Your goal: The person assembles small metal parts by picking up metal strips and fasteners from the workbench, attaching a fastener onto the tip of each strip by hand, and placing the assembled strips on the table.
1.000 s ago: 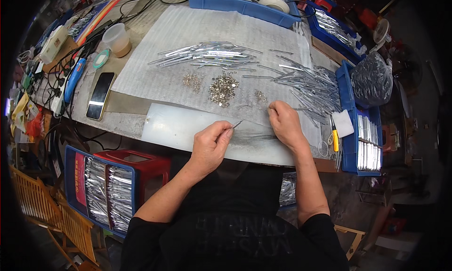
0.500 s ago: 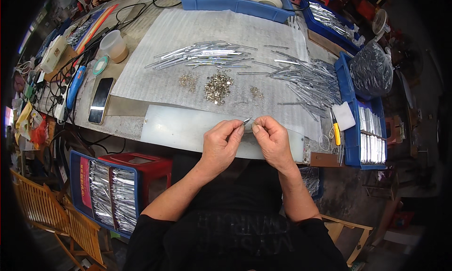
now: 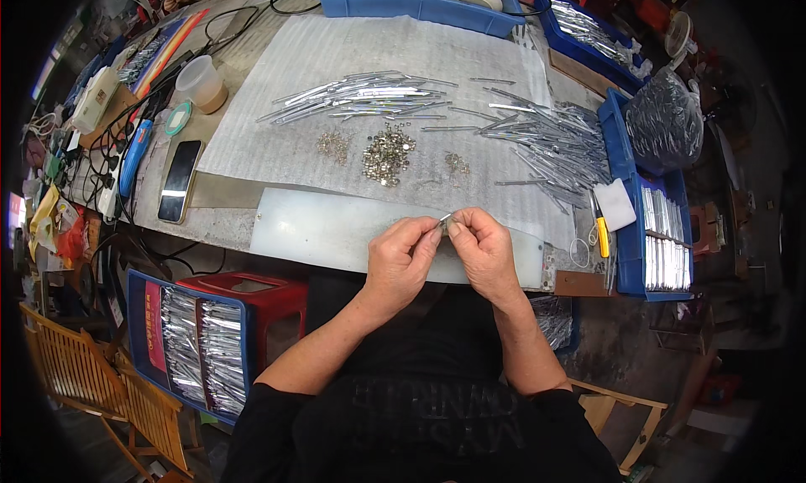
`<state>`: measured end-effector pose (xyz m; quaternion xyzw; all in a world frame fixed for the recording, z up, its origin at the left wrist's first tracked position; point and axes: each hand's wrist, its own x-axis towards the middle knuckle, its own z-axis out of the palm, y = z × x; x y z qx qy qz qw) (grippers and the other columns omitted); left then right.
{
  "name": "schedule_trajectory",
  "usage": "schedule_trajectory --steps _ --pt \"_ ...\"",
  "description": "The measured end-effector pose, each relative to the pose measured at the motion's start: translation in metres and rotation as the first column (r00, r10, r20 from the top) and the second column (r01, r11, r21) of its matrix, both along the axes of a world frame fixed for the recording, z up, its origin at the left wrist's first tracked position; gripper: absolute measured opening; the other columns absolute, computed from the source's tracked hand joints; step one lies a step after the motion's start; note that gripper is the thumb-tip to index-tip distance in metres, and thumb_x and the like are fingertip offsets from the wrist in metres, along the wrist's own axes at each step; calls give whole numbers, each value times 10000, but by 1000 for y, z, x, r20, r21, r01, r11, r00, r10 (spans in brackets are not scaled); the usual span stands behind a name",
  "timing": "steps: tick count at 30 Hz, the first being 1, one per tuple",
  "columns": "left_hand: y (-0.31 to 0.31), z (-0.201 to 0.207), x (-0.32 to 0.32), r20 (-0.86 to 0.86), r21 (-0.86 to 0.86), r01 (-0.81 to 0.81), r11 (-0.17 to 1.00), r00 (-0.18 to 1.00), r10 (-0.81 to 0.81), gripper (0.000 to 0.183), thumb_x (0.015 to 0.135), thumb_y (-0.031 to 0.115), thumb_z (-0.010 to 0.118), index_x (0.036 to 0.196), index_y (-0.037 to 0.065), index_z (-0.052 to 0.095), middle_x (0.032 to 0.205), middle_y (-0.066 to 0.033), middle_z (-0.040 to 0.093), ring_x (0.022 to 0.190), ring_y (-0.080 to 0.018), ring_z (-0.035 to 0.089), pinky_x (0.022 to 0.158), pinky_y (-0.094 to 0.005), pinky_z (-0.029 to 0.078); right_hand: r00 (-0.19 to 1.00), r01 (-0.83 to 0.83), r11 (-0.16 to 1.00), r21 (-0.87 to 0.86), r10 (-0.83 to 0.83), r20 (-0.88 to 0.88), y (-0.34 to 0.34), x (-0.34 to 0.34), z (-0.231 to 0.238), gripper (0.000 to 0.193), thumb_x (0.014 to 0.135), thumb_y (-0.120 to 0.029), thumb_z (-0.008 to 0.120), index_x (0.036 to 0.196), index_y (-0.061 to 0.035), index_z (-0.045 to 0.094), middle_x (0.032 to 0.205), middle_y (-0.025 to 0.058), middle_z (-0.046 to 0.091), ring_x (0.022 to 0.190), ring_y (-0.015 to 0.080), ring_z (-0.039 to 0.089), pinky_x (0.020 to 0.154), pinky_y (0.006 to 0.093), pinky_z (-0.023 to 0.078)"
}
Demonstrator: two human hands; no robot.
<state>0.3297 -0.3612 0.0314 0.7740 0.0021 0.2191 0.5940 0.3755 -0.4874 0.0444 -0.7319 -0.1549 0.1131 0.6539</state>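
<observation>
My left hand (image 3: 401, 255) is closed in a pinch on a thin silvery metal piece (image 3: 444, 218), only a bit of which shows between the fingertips. Touching or nearly touching it is my right hand (image 3: 483, 252), pinched at the same spot; whatever its fingertips hold is hidden. Both hands are over a pale translucent board (image 3: 319, 231) at the table's front edge. Beyond them, on a white foam sheet (image 3: 260, 105), lie a heap of small shiny metal parts (image 3: 387, 156), two smaller piles of tiny parts (image 3: 333, 146) (image 3: 456, 163), and many slim silvery strips (image 3: 361, 95).
More silvery strips (image 3: 554, 147) are heaped at right, beside a blue tray (image 3: 625, 231) of bundled strips. A yellow-handled tool (image 3: 602, 237) and white pad (image 3: 615, 204) lie near it. At left are a phone (image 3: 180, 181) and plastic cup (image 3: 201, 83). A blue crate (image 3: 144, 315) stands below.
My fingertips have come closer together, the right hand meeting the left at the metal piece. Less of the piece's dark tip shows. The piles on the sheet look the same.
</observation>
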Motion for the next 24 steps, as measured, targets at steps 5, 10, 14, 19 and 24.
schedule_trajectory --steps 5,10,14,19,24 --pt "-4 -2 1 61 16 -44 999 997 43 81 797 47 577 849 -13 594 690 -55 562 577 -94 491 512 -219 397 998 52 998 -22 -52 29 2 -1 -2 143 815 -109 541 814 34 540 649 18 524 599 51 445 524 212 392" --pt "-4 -2 -1 24 26 -47 999 999 46 77 798 47 577 844 -11 595 686 -60 569 586 -101 504 514 -225 400 995 82 996 -32 -81 50 5 -2 -4 138 812 -108 556 809 29 540 645 10 525 589 49 445 512 211 389" --pt "-4 -3 -3 53 32 -65 997 997 63 81 800 49 576 847 -15 595 686 -66 574 585 -106 511 517 -227 404 999 43 999 -22 -42 8 5 -2 -4 128 822 -105 554 799 19 537 661 -8 523 607 39 445 522 198 384" --pt "-2 -2 -4 29 -16 -28 999 999 29 85 796 44 570 848 -20 588 678 -81 562 580 -139 515 516 -244 408 998 6 994 111 1 -55 4 2 -8 122 838 -108 540 807 10 538 686 -12 521 630 33 444 548 186 381" --pt "3 -11 -4 -38 -137 9 990 999 -14 110 821 57 559 868 -37 591 700 -29 566 616 -64 494 544 -199 405 996 -65 997 34 67 -58 -1 6 -3 139 855 -127 517 831 7 545 679 -7 517 627 43 448 550 191 379"
